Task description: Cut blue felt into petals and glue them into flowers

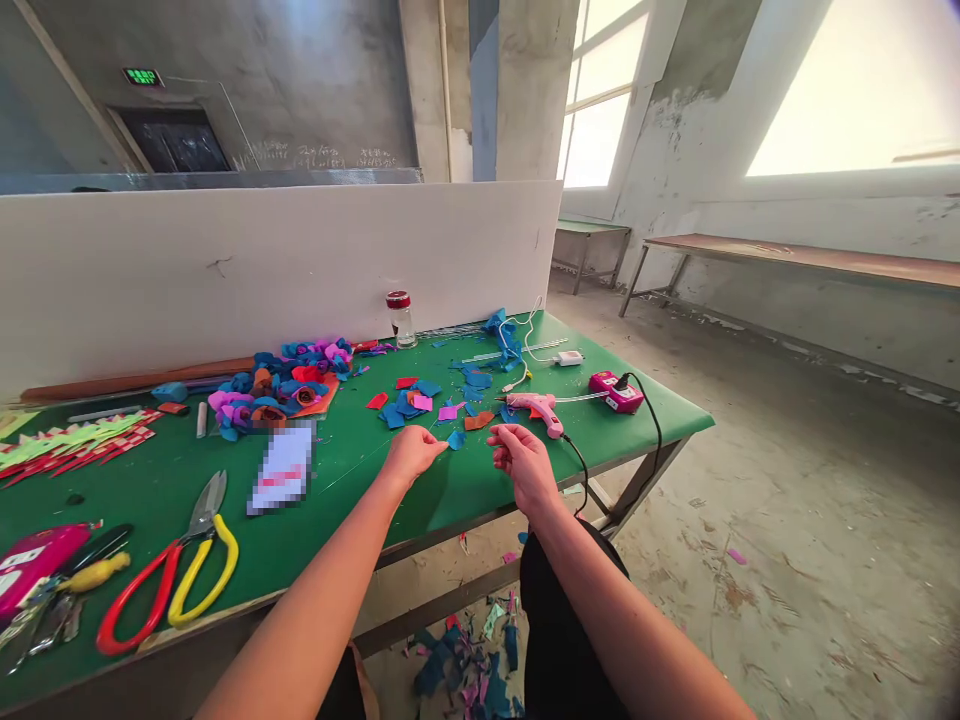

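- Blue felt scrap [456, 439] lies flat on the green table [352, 480], between both hands.
- Left hand [411, 456]: nearer, fingertips bunched just left of the scrap; hold cannot be told.
- Right hand [525, 462]: fingers curled, apart to the right; contents cannot be told.
- Glue gun [541, 407] lies just beyond.

A green table [360, 480] carries felt scraps [409, 405], a pink glue gun [541, 408], snips [180, 570] and a glass jar [401, 320].
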Demonstrator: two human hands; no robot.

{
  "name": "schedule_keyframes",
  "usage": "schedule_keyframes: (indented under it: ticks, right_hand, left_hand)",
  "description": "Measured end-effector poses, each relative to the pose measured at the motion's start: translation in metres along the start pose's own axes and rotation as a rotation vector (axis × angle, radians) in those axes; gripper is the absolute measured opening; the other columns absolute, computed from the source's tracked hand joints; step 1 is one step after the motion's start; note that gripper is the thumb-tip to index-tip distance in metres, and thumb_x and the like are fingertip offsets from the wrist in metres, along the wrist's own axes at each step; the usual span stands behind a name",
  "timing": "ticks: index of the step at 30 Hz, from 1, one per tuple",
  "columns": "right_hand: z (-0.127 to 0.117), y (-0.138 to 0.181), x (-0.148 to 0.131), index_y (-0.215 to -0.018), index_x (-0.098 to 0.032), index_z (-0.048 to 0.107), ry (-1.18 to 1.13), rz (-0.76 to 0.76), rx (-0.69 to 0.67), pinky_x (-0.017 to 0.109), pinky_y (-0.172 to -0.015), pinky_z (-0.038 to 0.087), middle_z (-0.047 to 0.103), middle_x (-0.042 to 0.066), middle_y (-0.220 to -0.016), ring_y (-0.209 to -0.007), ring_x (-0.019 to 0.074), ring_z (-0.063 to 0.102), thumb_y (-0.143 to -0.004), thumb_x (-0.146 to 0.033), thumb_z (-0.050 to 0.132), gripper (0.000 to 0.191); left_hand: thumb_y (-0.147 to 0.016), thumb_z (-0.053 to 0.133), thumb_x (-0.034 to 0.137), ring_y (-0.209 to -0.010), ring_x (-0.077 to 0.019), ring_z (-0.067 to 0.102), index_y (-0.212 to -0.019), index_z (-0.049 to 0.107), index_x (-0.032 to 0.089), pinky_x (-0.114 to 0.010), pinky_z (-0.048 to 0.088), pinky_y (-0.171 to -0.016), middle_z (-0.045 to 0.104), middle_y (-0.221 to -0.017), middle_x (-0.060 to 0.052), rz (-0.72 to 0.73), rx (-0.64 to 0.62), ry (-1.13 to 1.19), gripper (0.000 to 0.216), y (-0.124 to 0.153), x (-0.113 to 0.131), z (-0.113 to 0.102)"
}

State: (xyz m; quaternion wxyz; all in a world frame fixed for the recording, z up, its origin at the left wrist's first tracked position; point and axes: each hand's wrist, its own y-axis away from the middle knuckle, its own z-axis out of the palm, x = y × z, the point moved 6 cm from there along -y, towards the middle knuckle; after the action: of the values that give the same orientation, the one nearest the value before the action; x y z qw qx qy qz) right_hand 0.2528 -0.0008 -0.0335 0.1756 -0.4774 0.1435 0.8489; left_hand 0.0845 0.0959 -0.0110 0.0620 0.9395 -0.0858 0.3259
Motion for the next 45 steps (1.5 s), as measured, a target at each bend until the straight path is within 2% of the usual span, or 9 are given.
schedule_keyframes:
  ticks: [8, 13, 16, 20, 28, 31, 34, 39, 45]
  right_hand:
    - [-0.009, -0.02, -0.013, -0.078, -0.019, 0.067, 0.192, -0.099, -0.108, 0.023, -0.052, 0.039, 0.064, 0.0, -0.069, -0.052, 0.009, 0.048, -0.075, -0.039, 0.063, 0.021]
    - [0.028, -0.034, -0.034, -0.087, -0.02, 0.075, 0.679, -0.335, -0.505, 0.027, -0.068, 0.043, 0.072, 0.003, -0.087, -0.075, 0.0157, 0.059, -0.073, -0.025, 0.064, 0.018]
    - [0.054, -0.025, -0.022, -0.093, -0.018, 0.076, 0.742, -0.251, -0.776, 0.025, -0.065, 0.041, 0.073, 0.004, -0.089, -0.074, 0.0152, 0.058, -0.071, -0.032, 0.07, 0.027]
    - [0.072, -0.006, -0.004, -0.086, -0.016, 0.077, 0.751, -0.124, -0.85, 0.023, -0.057, 0.035, 0.07, 0.0, -0.075, -0.064, 0.012, 0.053, -0.07, -0.038, 0.07, 0.028]
    - [0.072, -0.005, 0.018, -0.055, -0.015, 0.07, 0.461, 0.144, -0.633, 0.021, -0.05, 0.028, 0.056, -0.006, -0.048, -0.051, 0.0068, 0.042, -0.051, -0.02, 0.074, 0.008]
    - [0.066, -0.017, 0.015, -0.06, -0.017, 0.068, 0.306, 0.119, -0.412, 0.021, -0.051, 0.032, 0.054, -0.005, -0.05, -0.05, 0.0069, 0.042, -0.056, -0.03, 0.073, 0.015]
    - [0.057, -0.026, 0.014, -0.064, -0.018, 0.064, 0.125, 0.1, -0.213, 0.022, -0.053, 0.038, 0.054, -0.004, -0.055, -0.05, 0.0074, 0.045, -0.058, -0.041, 0.072, 0.025]
    - [0.052, -0.025, 0.015, -0.065, -0.018, 0.063, -0.073, 0.075, -0.08, 0.025, -0.06, 0.044, 0.055, -0.003, -0.057, -0.054, 0.0096, 0.051, -0.055, -0.043, 0.077, 0.03]
    - [0.056, -0.016, 0.018, -0.066, -0.017, 0.068, -0.122, 0.054, -0.041, 0.025, -0.064, 0.043, 0.06, -0.002, -0.06, -0.059, 0.0106, 0.053, -0.057, -0.039, 0.081, 0.027]
  left_hand:
    - [-0.066, 0.063, 0.015, -0.061, -0.0153, 0.06, -0.064, 0.068, 0.017, -0.024, 0.039, -0.057, 0.068, -0.064, -0.002, 0.16, -0.14, -0.325, 0.006, -0.02, 0.032, 0.002]
    - [-0.063, 0.062, 0.013, -0.068, -0.0185, 0.061, -0.065, 0.069, 0.021, -0.026, 0.04, -0.062, 0.068, -0.068, -0.002, 0.319, -0.311, -0.599, 0.012, 0.004, 0.061, -0.04]
    - [-0.061, 0.062, 0.012, -0.066, -0.0182, 0.061, -0.064, 0.07, 0.022, -0.026, 0.04, -0.062, 0.068, -0.068, -0.001, 0.351, -0.423, -0.717, 0.013, 0.023, 0.074, -0.053]
    - [-0.06, 0.062, 0.011, -0.06, -0.0172, 0.059, -0.064, 0.07, 0.02, -0.025, 0.038, -0.056, 0.066, -0.064, -0.001, 0.339, -0.522, -0.81, 0.013, 0.046, 0.082, -0.052]
    - [-0.067, 0.065, 0.024, -0.062, -0.0153, 0.057, -0.074, 0.067, 0.021, -0.023, 0.034, -0.052, 0.064, -0.066, 0.0, 0.344, -0.465, -0.782, 0.008, 0.05, 0.074, -0.057]
    - [-0.081, 0.05, 0.042, -0.062, -0.0158, 0.055, -0.094, 0.063, 0.022, -0.024, 0.036, -0.054, 0.063, -0.073, 0.0, 0.309, -0.185, -0.578, 0.027, 0.045, 0.061, -0.085]
    - [-0.088, 0.036, 0.041, -0.06, -0.0138, 0.051, -0.09, 0.058, 0.022, -0.023, 0.038, -0.056, 0.058, -0.073, 0.0, 0.312, 0.091, -0.135, 0.029, 0.054, 0.039, -0.099]
    - [-0.087, 0.046, 0.049, -0.046, -0.0096, 0.04, -0.101, 0.05, 0.025, -0.021, 0.032, -0.042, 0.062, -0.073, 0.003, 0.25, 0.033, 0.544, 0.028, 0.071, 0.009, -0.04]
    - [-0.089, 0.047, 0.051, -0.058, -0.0128, 0.058, -0.08, 0.046, 0.023, -0.025, 0.047, -0.061, 0.068, -0.067, 0.002, 0.216, 0.001, 0.596, 0.029, 0.067, -0.002, 0.001]
